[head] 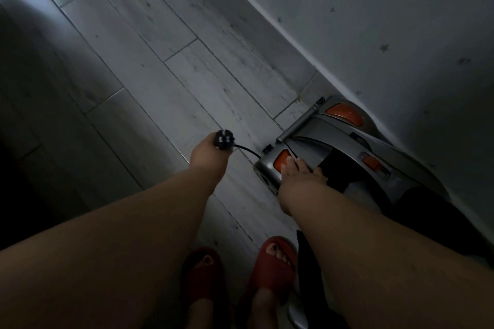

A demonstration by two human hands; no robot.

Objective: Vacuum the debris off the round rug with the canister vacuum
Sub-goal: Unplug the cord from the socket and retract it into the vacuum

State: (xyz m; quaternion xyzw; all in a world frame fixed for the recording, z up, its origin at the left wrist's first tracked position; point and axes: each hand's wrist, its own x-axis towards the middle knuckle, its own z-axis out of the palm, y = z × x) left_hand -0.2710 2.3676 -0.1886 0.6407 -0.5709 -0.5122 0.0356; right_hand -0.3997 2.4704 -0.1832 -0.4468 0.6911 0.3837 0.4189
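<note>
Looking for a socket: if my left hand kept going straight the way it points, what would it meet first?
Most likely the grey tile floor, just short of the baseboard; height is hard to judge. The left hand, gripping the plug, points clear of the canister vacuum.

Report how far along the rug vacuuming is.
Done: a length of cord is already out of the canister vacuum. In hand: the left hand grips the plug, and the right hand rests on the vacuum by an orange button. Left: plugging in and all the vacuuming. No rug or socket is in view.
</note>
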